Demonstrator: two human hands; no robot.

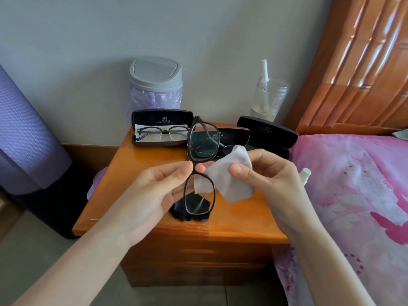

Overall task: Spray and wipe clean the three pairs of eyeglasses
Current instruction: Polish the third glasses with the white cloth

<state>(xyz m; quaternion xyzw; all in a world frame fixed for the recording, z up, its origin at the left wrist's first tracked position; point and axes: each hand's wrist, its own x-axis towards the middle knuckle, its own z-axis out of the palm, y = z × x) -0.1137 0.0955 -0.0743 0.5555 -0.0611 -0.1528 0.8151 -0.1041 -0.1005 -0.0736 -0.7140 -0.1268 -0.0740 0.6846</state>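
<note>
My left hand [159, 191] pinches a pair of dark-framed glasses [202, 138] at the bridge, holding them upright on end above the nightstand [136, 164]. My right hand [267, 173] grips a white wiping cloth [227, 175] right beside the bridge. A second pair of glasses [163, 131] with a thin frame lies in an open black case [162, 120] at the back left. Behind the held glasses a third pair [227, 149] lies in another open case, mostly hidden. A small white spray bottle [305, 174] lies on the bed, partly behind my right hand.
A third open black case [268, 131] sits at the back right. A dark cloth [180, 208] lies on the nightstand under the glasses. A grey lidded bin [155, 82] and a clear jar [269, 98] stand by the wall. The pink bed [353, 195] is right.
</note>
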